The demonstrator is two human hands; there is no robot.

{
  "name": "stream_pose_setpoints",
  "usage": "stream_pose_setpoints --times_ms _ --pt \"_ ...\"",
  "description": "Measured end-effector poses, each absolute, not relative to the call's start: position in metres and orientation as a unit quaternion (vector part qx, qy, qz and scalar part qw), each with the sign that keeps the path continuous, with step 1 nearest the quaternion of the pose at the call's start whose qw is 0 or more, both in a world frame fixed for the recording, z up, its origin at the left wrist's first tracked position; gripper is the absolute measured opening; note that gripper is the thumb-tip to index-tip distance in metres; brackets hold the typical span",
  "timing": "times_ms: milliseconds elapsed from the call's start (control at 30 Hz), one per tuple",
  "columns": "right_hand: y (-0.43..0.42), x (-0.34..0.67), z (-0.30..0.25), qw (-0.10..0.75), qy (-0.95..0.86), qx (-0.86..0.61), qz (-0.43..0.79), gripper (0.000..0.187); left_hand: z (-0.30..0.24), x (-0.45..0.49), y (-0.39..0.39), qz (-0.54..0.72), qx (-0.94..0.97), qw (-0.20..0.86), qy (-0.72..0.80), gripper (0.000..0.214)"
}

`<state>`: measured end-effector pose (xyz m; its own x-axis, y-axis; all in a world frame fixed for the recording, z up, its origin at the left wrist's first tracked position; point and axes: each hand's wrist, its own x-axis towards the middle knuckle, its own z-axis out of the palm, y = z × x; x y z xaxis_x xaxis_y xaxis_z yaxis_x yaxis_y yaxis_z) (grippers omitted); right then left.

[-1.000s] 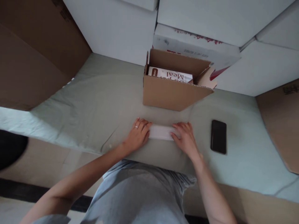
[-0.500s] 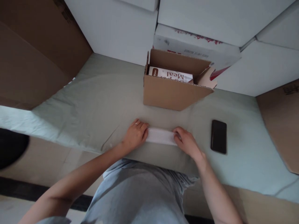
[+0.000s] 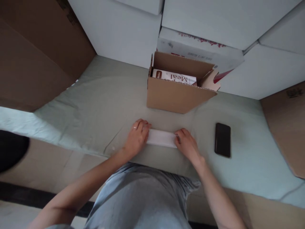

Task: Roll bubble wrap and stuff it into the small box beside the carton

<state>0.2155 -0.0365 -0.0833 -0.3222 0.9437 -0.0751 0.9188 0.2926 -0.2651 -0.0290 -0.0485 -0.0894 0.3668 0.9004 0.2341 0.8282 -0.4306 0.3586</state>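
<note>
A small white folded sheet (image 3: 161,138) lies on the pale green cloth (image 3: 95,105) near the table's front edge. My left hand (image 3: 136,136), a ring on one finger, curls round the sheet's left end. My right hand (image 3: 187,143) curls round its right end. Both hands rest on the cloth with fingers bent over the sheet's edges. Just behind them stands an open brown cardboard box (image 3: 177,93) with a white packet printed "Meal" (image 3: 175,77) inside.
A black phone (image 3: 222,140) lies flat to the right of my right hand. Large white boxes (image 3: 214,19) are stacked at the back. Brown cartons stand at the far left (image 3: 35,54) and at the right edge (image 3: 286,124).
My fingers have gone from lying flat on the sheet to curling round its two ends. The sheet looks narrower and the hands sit slightly closer together.
</note>
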Motion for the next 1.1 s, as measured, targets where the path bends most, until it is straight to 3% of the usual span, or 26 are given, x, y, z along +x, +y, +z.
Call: stream_pose_setpoints --times_ms 200,367,533,633,700,833,1000,1100 --pt "-0.039 0.219 -0.085 0.059 -0.800 -0.587 0.110 0.036 -0.083 -0.001 -0.094 0.137 0.863 0.170 0.456 0.049" --pt "-0.064 0.210 -0.082 0.086 -0.756 -0.588 0.274 0.045 -0.088 0.006 -0.096 0.107 0.864 0.158 0.466 0.051" --pt "-0.092 0.191 -0.079 0.175 -0.647 -0.602 0.435 0.033 -0.093 0.004 -0.093 0.101 0.898 0.200 0.378 0.054" --pt "-0.098 0.196 -0.074 0.220 -0.665 -0.558 0.446 0.029 -0.098 -0.004 -0.090 0.130 0.892 0.241 0.359 0.058" --pt "-0.100 0.205 -0.071 0.235 -0.722 -0.495 0.423 0.034 -0.100 -0.010 -0.087 0.155 0.886 0.269 0.344 0.062" --pt "-0.106 0.212 -0.074 0.209 -0.800 -0.415 0.379 0.063 -0.102 -0.018 -0.080 0.190 0.872 0.307 0.330 0.063" --pt "-0.106 0.198 -0.087 0.270 -0.799 -0.415 0.342 0.035 -0.100 -0.022 -0.080 0.194 0.891 0.284 0.296 0.057" --pt "-0.100 0.197 -0.086 0.246 -0.810 -0.402 0.350 0.030 -0.100 -0.027 -0.086 0.231 0.880 0.262 0.321 0.037"
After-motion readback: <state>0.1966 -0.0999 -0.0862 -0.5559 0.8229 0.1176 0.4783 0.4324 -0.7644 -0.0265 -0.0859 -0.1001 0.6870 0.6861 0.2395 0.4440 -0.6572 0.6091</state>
